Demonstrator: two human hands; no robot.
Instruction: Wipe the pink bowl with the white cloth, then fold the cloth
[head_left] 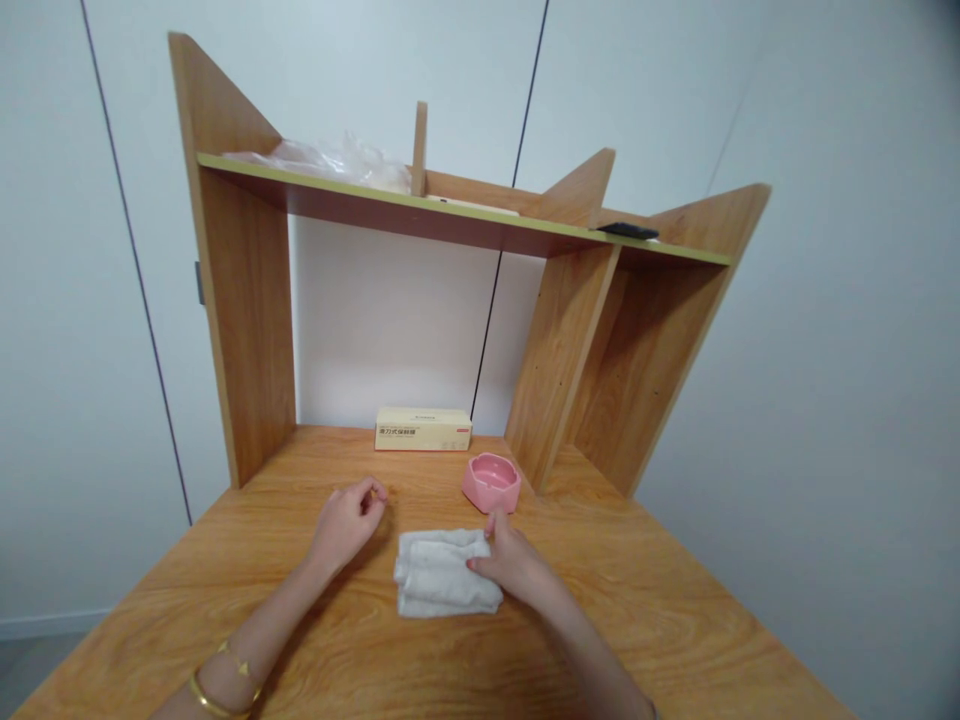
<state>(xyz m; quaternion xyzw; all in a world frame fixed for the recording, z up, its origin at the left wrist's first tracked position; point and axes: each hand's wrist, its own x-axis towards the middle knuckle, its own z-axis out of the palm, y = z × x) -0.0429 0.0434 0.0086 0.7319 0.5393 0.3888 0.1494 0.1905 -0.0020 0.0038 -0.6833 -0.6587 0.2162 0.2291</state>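
Near the middle of the desk lies a folded white cloth (pixel 442 575), flat with its layers stacked. My right hand (pixel 514 562) is at the cloth's right edge, thumb resting on the cloth and forefinger apart from it, near the upper right corner. The other fingers of that hand are partly hidden. To the left of the cloth, my left hand (pixel 349 522) hovers just over the desk with its fingers curled in, and nothing shows in them. A pink faceted ashtray (pixel 491 495) stands just beyond my right fingertips.
A cream box with printed lettering (pixel 423 432) stands at the back of the wooden desk (pixel 247 580). Wooden shelving (pixel 259 320) rises behind, with a clear plastic bag (pixel 337 163) and a dark flat item (pixel 628 231) on top. An upright divider (pixel 559 360) is right of the ashtray.
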